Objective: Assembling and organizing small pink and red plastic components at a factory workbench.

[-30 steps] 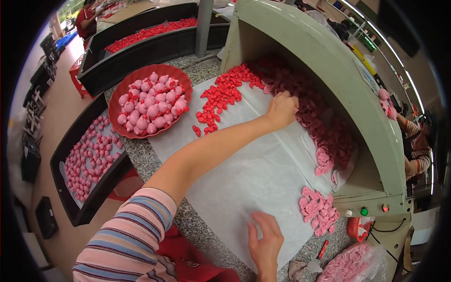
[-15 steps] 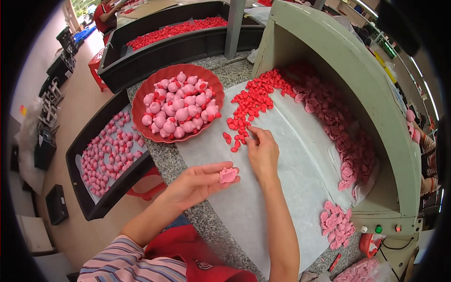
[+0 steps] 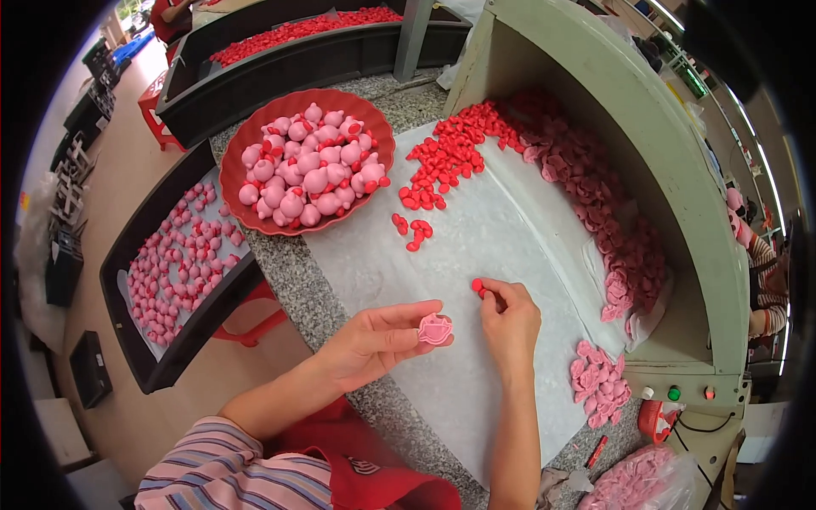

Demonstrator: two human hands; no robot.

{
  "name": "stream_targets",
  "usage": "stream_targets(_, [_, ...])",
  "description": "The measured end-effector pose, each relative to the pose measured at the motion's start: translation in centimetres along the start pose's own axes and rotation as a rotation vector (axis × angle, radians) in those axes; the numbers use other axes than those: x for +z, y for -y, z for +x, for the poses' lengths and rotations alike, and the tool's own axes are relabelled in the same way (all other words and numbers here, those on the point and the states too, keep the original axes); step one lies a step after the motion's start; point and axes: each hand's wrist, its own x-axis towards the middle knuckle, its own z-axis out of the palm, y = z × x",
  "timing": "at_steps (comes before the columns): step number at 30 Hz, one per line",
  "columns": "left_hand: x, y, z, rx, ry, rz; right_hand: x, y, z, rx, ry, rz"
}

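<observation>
My left hand (image 3: 374, 340) holds a flat pink face-shaped piece (image 3: 435, 329) between thumb and fingers, over the near edge of a white sheet (image 3: 476, 246). Just to its right, my right hand (image 3: 510, 321) pinches a small red piece (image 3: 478, 286) at its fingertips, close to the pink piece. A pile of small red pieces (image 3: 446, 157) lies on the sheet further back. More flat pink pieces (image 3: 595, 204) line the inside of the green hood's opening.
A red bowl (image 3: 246, 212) of assembled pink heads sits back left on the granite counter (image 3: 293, 280). Black trays (image 3: 170, 340) of pink parts stand left, another tray (image 3: 280, 59) with red parts behind. The green machine hood (image 3: 629, 110) rises at the right, with loose pink pieces (image 3: 599, 382) and buttons (image 3: 674, 393) near its base.
My right hand has drawn back from the red pile toward me with a red piece. My left hand has kept the pink piece and turned it upward beside the right hand.
</observation>
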Motion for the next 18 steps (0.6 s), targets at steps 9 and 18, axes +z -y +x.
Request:
stream_targets(9, [0.5, 1.0, 0.5, -0.028, -0.055, 0.096, -1.6, 0.1, -1.6, 0.077, -0.055, 0.158])
stream_targets(18, [1.4, 2.7, 0.5, -0.143, 0.069, 0.299, -4.0, 1.1, -10.7, 0.077, 0.029, 0.867])
